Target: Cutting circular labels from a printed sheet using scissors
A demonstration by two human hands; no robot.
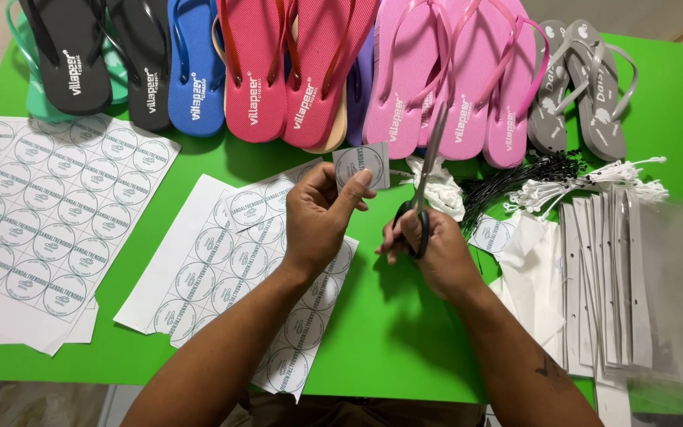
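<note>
My left hand [319,215] pinches a small square paper cut-out [363,164] printed with a round label, holding it up above the green table [389,332]. Black-handled scissors [427,170] are gripped in my right hand [428,251], blades pointing up and away, just to the right of the cut-out. Under my left forearm lies a sheet of round printed labels [223,253] with part cut away.
A second label sheet [49,213] lies at the left. Along the far edge stands a row of flip-flops: black [69,55], blue [195,79], red-pink [278,71], pink [452,79], grey [579,95]. White and black tag strings [563,182] and clear plastic bags [658,285] fill the right side.
</note>
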